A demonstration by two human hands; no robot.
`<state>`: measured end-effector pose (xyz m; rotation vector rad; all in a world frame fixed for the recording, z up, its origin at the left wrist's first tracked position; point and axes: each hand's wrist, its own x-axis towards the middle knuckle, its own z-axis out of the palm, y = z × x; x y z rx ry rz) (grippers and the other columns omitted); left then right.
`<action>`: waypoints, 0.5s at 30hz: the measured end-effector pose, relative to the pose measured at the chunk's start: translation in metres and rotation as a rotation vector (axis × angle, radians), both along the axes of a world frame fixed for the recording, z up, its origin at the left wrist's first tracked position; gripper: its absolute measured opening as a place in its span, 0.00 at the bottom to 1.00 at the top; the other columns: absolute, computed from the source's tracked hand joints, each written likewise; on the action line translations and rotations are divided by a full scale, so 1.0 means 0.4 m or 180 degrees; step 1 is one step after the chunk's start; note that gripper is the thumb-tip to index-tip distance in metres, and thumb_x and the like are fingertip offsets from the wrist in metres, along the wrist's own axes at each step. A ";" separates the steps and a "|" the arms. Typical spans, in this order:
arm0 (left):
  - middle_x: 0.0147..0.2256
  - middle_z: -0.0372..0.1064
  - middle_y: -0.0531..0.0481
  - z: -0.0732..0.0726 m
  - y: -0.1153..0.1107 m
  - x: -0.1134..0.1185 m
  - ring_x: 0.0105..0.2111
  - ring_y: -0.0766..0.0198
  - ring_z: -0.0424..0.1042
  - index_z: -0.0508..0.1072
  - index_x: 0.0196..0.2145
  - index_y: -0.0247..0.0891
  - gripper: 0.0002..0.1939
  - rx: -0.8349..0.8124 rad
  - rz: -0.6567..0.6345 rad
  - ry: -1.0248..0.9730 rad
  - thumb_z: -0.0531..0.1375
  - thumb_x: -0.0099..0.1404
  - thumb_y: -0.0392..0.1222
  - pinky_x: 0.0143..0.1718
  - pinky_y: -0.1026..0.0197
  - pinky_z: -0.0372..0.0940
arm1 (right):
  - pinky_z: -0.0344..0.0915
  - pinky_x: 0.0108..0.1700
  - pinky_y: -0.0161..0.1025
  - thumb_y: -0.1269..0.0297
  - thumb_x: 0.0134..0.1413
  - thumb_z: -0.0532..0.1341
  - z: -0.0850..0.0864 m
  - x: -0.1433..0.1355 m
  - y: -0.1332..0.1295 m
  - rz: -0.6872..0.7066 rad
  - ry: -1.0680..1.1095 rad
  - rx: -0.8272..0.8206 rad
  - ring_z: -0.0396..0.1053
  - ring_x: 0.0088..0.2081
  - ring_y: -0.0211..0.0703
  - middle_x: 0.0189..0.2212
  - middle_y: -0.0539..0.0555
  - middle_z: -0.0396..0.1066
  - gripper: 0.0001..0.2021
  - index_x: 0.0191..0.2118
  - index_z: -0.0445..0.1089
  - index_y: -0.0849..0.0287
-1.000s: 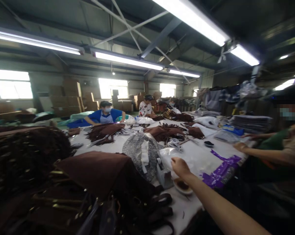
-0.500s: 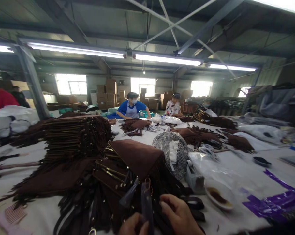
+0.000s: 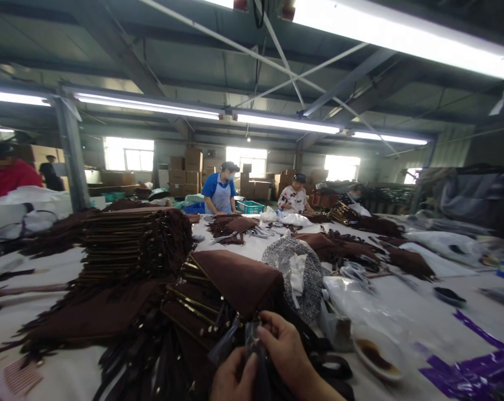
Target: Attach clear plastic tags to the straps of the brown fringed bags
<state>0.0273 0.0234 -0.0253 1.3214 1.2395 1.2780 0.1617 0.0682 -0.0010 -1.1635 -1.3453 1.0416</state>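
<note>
At the bottom centre my left hand (image 3: 234, 374) pinches a dark strap that has clear plastic wrap (image 3: 252, 340) round it. My right hand (image 3: 283, 348) is closed on the metal clasp (image 3: 257, 322) at the strap's upper end, just above and right of the left hand. Right behind the hands lies a brown fringed bag (image 3: 235, 278), its flap towards me. Beneath and left of it are more brown bags with gold-coloured zips (image 3: 193, 309) and dark straps.
A tall stack of brown bags (image 3: 113, 245) stands at left. Right of the hands are a grey sparkly roll (image 3: 291, 267), a small box (image 3: 335, 317), a dish of brown liquid (image 3: 377, 353) and purple plastic (image 3: 473, 370). A pink comb (image 3: 18, 379) lies lower left. Several people are beyond.
My right hand has moved left and up and closed on the clasp. My left hand has risen slightly, still pinching the strap. The view has tilted up a little; the person in blue stands more upright.
</note>
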 end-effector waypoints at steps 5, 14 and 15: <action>0.32 0.79 0.44 0.049 0.054 0.004 0.36 0.50 0.75 0.79 0.37 0.35 0.23 -0.0099 0.0108 0.0135 0.56 0.61 0.57 0.37 0.57 0.66 | 0.68 0.37 0.36 0.61 0.52 0.60 0.023 0.013 -0.003 0.0041 -0.0420 0.0389 0.73 0.34 0.47 0.33 0.56 0.77 0.16 0.43 0.77 0.62; 0.25 0.75 0.47 0.034 0.096 0.044 0.30 0.57 0.69 0.79 0.32 0.32 0.23 -0.0291 0.0385 -0.0497 0.61 0.57 0.59 0.30 0.60 0.61 | 0.62 0.32 0.35 0.58 0.57 0.56 0.072 0.019 0.033 -0.0177 -0.1080 0.0667 0.68 0.29 0.43 0.24 0.53 0.72 0.13 0.26 0.70 0.60; 0.25 0.74 0.47 0.036 0.102 0.049 0.29 0.57 0.69 0.79 0.32 0.32 0.24 -0.0316 0.0385 -0.0590 0.61 0.56 0.60 0.29 0.60 0.61 | 0.61 0.32 0.35 0.59 0.57 0.55 0.080 0.018 0.039 -0.0236 -0.1203 0.0760 0.67 0.28 0.42 0.24 0.52 0.71 0.13 0.26 0.69 0.60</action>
